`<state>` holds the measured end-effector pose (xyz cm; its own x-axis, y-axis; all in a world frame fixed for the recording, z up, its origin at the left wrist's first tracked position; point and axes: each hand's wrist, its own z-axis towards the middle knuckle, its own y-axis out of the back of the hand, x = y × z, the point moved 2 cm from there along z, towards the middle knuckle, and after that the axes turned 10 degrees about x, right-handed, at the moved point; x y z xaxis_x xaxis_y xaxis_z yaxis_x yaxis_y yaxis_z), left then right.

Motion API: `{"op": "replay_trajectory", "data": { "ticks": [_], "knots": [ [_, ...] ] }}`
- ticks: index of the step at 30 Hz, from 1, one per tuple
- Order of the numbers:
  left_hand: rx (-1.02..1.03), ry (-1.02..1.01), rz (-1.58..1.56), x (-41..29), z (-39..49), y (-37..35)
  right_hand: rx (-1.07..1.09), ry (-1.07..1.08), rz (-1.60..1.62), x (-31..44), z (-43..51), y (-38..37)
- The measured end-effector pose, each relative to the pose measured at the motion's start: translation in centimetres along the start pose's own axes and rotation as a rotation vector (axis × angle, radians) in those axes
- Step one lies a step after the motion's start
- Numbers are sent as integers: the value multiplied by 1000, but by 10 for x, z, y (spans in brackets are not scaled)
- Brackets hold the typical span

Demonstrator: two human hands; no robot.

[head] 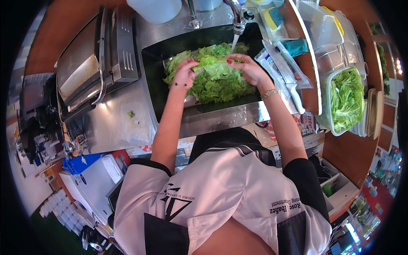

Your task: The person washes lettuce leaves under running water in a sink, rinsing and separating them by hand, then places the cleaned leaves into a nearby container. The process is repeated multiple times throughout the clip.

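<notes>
Both of my hands hold one light green lettuce leaf (pixel 216 67) stretched between them over the sink. My left hand (pixel 185 72) grips its left edge between thumb and fingers, and my right hand (pixel 244 66) pinches the opposite edge. Below lies a heap of leafy green lettuce (pixel 213 91) in the dark sink basin (pixel 153 79). A stream of water runs from the metal faucet (pixel 239 27) onto the back of the heap, close to my right hand. What the heap rests on is mostly hidden; a pale edge shows beneath it.
Right of the sink, a white-handled knife (pixel 291 89) lies on plastic packaging, near a yellow-and-blue sponge (pixel 274 19) in a clear container. Farther right stands a plastic tub of lettuce (pixel 346 102). A metal press grill (pixel 86 60) stands left, and a translucent sheet (pixel 137 124) lies on the steel counter.
</notes>
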<state>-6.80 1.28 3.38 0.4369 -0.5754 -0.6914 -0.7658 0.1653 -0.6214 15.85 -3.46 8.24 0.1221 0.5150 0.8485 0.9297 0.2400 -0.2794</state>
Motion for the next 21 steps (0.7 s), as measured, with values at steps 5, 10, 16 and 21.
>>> {"op": "replay_trajectory", "data": {
  "ticks": [5, 10, 16, 21],
  "knots": [
    [-106, 55, 57, 26, 3, -25, -203, 100, -146, -2, 9, 2],
    [-181, -769, 1365, 8, -10, -73, -439, 103, -398, 3, 39, 19],
    [-59, -787, 1320, 16, 13, -102, -536, 62, -241, 17, 49, 16],
    [149, -515, 1062, -3, 41, -68, -212, 138, -232, 36, 21, 27]
  ]
}}
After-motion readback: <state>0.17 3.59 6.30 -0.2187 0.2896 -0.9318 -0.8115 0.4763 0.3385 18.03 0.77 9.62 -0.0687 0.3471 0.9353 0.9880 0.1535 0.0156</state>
